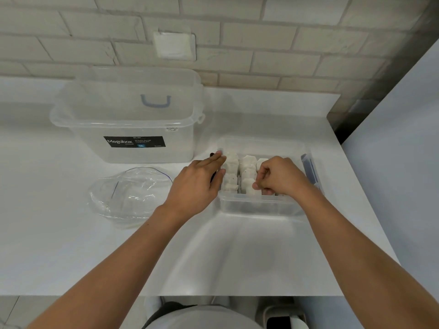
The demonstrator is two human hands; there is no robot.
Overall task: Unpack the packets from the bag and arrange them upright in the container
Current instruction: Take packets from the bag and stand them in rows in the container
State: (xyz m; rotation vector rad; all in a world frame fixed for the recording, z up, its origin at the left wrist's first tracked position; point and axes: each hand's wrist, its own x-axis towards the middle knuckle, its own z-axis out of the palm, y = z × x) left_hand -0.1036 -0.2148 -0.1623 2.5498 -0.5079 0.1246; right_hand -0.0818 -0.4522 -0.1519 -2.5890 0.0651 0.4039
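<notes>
White packets (pixel 231 162) half hide under the right hand (pixel 280 176), which pinches one (left hand (pixel 197 184) straight-fingered against the container (pixel 261 205)).

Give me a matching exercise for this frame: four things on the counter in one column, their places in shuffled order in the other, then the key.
1 Megabox box
2 plastic bag
3 packets
4 lid

A upright in the small container
B crumpled on the counter, left of that container
C at the back, by the brick wall
D beside that container, on its right

Pairs: 1-C, 2-B, 3-A, 4-D
</notes>
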